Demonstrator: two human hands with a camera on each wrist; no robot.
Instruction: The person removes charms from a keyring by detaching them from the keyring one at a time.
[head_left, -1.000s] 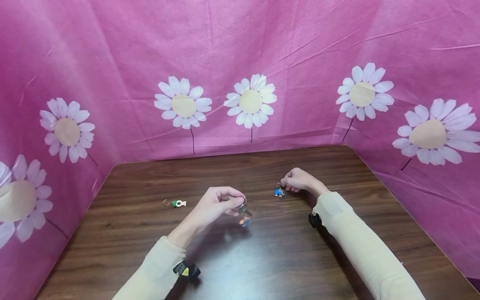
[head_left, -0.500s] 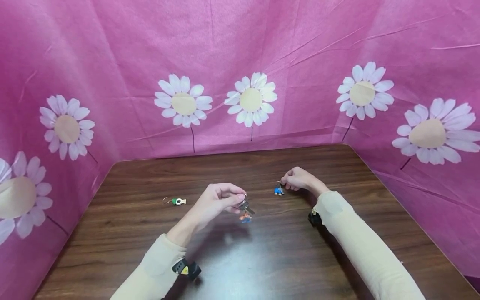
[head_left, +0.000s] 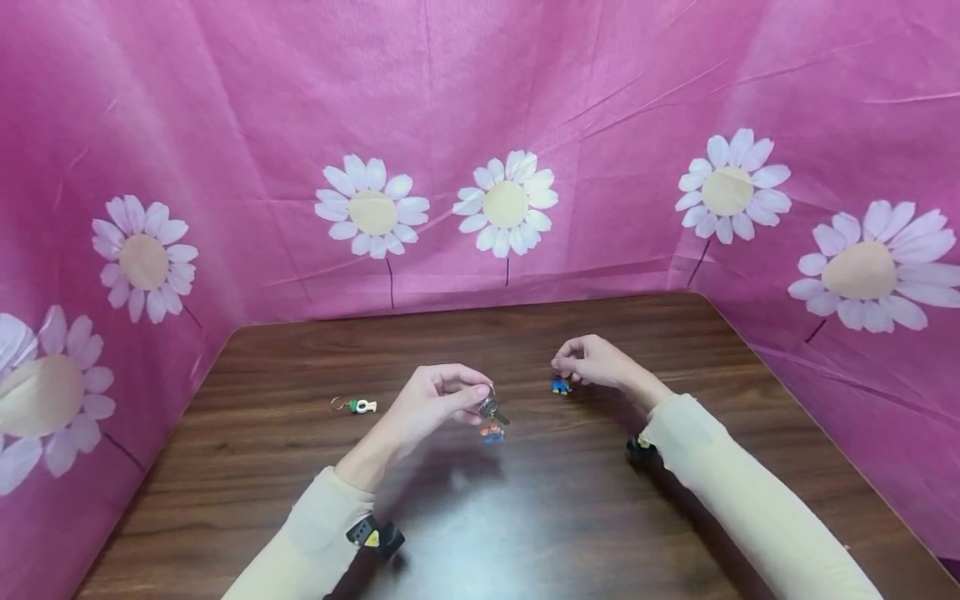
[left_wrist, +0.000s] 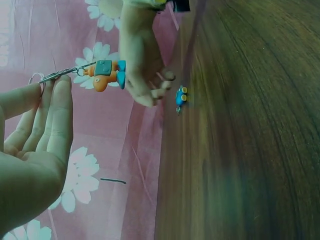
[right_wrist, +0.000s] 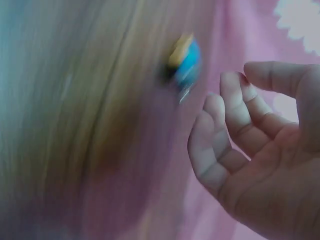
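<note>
Between thumb and fingers my left hand point(head_left: 435, 408) pinches a key ring with keys point(head_left: 491, 408). From it dangles an orange figure with blue feet point(left_wrist: 102, 77), held above the table. My right hand point(head_left: 596, 362) is just over a small blue figure keychain point(head_left: 560, 386) with yellow feet, which rests on the table. In the right wrist view the loosely bent fingers point(right_wrist: 210, 130) have nothing between them, and a gap separates them from the blurred blue keychain point(right_wrist: 186, 60).
A green and white keychain point(head_left: 363, 407) with its metal ring lies on the brown wooden table point(head_left: 300, 350), left of my left hand. A pink cloth point(head_left: 600, 83) with white daisies surrounds the table's back and sides.
My right hand has shifted slightly left, from beside the blue keychain's ring to over the keychain. The left hand keeps the key ring in nearly the same place, slightly raised.
</note>
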